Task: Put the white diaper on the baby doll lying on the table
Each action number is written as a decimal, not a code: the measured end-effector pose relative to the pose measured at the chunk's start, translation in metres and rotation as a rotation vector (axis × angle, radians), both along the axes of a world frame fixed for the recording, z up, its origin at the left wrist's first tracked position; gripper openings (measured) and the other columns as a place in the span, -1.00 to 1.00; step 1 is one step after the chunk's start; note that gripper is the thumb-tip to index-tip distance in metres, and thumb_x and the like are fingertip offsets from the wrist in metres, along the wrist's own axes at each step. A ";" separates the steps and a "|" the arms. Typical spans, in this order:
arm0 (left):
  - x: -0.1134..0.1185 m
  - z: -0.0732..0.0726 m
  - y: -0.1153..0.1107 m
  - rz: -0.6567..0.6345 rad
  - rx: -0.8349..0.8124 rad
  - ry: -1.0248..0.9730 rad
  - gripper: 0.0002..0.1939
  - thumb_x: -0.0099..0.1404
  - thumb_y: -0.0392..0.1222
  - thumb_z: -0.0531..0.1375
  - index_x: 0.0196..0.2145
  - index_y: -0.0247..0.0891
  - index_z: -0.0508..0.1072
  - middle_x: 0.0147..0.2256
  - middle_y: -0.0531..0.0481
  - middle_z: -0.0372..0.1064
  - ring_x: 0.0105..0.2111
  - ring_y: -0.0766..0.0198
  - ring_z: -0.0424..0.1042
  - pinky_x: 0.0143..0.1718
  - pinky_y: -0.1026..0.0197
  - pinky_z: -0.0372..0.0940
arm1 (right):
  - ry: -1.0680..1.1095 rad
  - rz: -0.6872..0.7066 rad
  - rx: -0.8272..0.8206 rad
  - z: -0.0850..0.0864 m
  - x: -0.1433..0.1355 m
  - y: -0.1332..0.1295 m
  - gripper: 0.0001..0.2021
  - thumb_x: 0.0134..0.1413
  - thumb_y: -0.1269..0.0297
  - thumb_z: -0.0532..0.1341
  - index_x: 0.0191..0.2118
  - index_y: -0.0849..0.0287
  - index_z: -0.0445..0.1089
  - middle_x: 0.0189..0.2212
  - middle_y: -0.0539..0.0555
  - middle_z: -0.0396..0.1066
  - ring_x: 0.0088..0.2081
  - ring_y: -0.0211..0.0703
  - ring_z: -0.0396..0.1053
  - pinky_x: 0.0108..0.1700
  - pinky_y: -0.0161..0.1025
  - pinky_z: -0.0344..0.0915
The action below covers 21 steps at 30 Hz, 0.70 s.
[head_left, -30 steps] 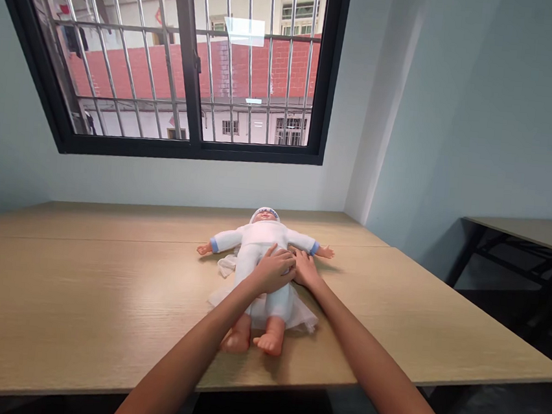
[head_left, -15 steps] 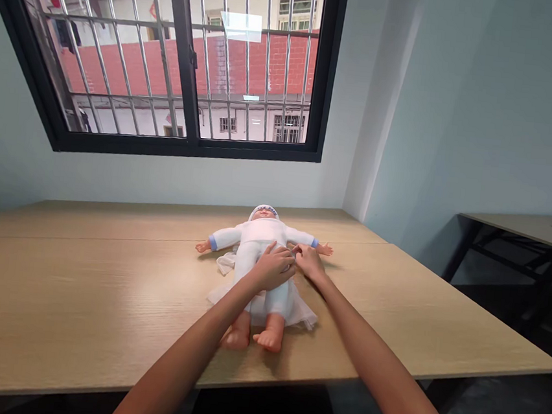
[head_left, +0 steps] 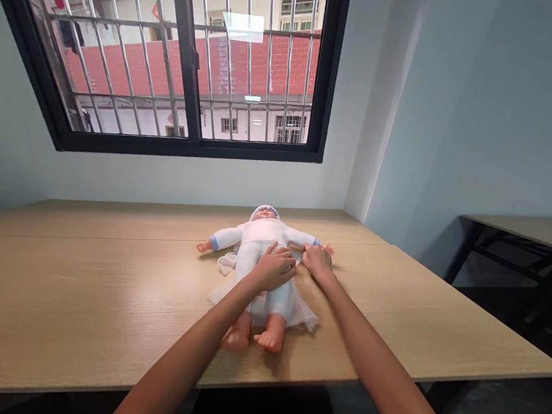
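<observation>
A baby doll [head_left: 260,231] in a white outfit with blue cuffs and a white cap lies on its back, bare feet towards me. Thin white cloth [head_left: 302,314] spreads out beneath it, with a crumpled bit showing at its left side. My left hand [head_left: 276,269] lies over the doll's hip on the right, thumb apart, fingertips curving over the side. Just beyond the hip, near the doll's outstretched arm, my right hand [head_left: 317,260] is closed on an edge of white cloth. The fingertips of that hand are partly hidden.
The doll lies on a light wooden table [head_left: 116,296], whose front edge runs close to me. A wall and a barred window [head_left: 193,150] stand behind it. Another table [head_left: 522,227] is at the far right.
My right hand has moved a little to the right, away from my left hand, and its fingers are now more closed. My left hand stays on the doll's hip.
</observation>
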<state>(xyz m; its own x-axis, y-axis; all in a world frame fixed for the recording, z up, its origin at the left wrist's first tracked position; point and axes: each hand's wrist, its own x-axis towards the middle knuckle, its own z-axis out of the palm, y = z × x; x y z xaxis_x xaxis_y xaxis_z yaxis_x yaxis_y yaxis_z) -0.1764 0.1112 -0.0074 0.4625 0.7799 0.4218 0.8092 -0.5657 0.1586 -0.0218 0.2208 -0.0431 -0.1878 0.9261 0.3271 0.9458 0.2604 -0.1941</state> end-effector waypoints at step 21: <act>-0.032 -0.004 -0.025 0.401 0.123 -0.193 -0.89 0.29 -0.26 0.09 -0.21 -0.21 0.35 -0.07 -0.13 0.32 0.04 0.05 0.27 0.07 -0.03 0.22 | 0.636 0.691 0.157 0.026 -0.042 -0.103 -0.88 0.11 0.38 0.05 -0.25 0.11 0.29 -0.28 0.07 0.45 -0.21 -0.10 0.40 -0.08 -0.17 0.29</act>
